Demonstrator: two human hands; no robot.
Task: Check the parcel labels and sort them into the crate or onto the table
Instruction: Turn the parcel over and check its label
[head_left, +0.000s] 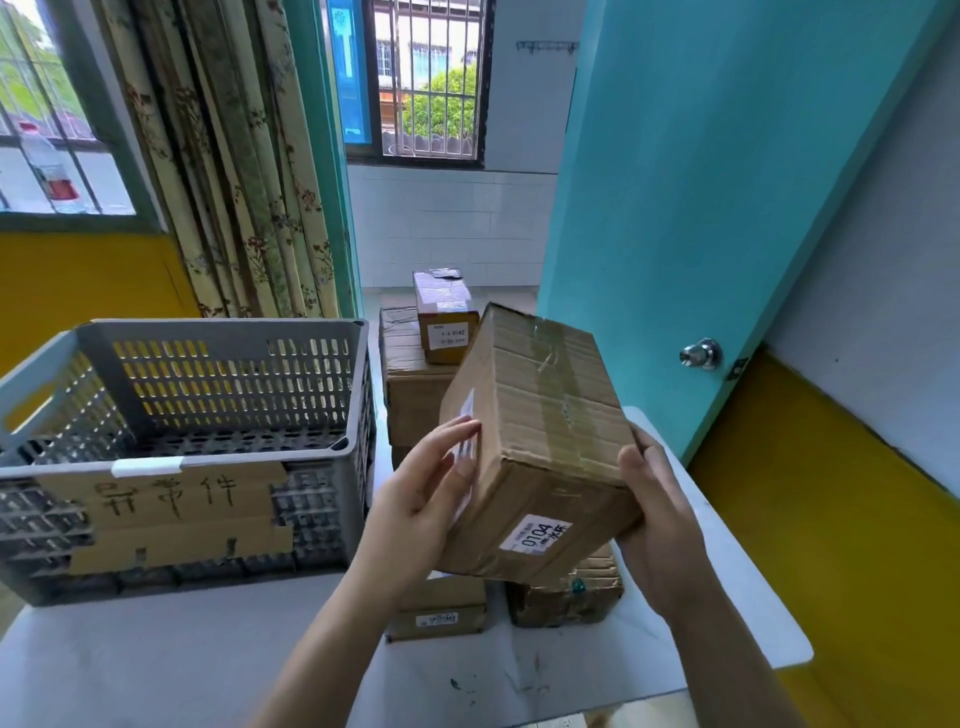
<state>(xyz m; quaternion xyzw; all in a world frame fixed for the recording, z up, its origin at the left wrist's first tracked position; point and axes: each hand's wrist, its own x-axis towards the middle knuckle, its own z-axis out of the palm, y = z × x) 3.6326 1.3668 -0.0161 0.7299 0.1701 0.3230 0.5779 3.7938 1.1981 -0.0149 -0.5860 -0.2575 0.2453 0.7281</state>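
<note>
home room – parcel sorting | curtains (249, 171) | barred window (428, 78) | stacked parcels (415, 384)

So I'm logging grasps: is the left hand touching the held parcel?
Touching. The head view shows the left hand laid against the parcel side.

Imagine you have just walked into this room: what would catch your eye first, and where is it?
First, the tilted cardboard parcel held up mid-frame between the left hand and right hand, its white label reading 0104. Left of it on the table stands a grey slotted crate with a handwritten cardboard sign. The turquoise door fills the right.
</note>
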